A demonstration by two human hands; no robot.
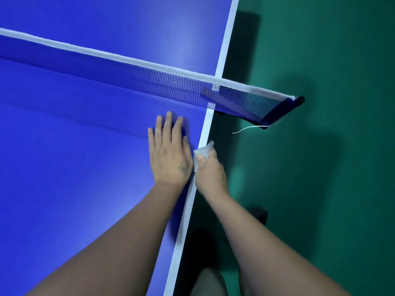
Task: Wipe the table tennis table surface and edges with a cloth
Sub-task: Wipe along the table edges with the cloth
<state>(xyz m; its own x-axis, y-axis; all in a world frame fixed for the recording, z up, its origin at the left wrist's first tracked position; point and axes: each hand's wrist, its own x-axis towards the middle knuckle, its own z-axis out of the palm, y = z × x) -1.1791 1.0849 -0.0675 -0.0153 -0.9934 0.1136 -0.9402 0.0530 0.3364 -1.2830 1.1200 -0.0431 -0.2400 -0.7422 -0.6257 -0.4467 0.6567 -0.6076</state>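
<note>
The blue table tennis table fills the left of the view, with a white line along its right edge. My left hand lies flat on the blue surface just inside that edge, fingers spread and pointing toward the net. My right hand grips a small crumpled white cloth and presses it against the white edge line, beside my left hand. Part of the cloth is hidden inside the fist.
A dark net with a white top band crosses the table a short way beyond my fingers. Its clamp post sticks out past the edge, with a loose white cord hanging. Green floor lies to the right.
</note>
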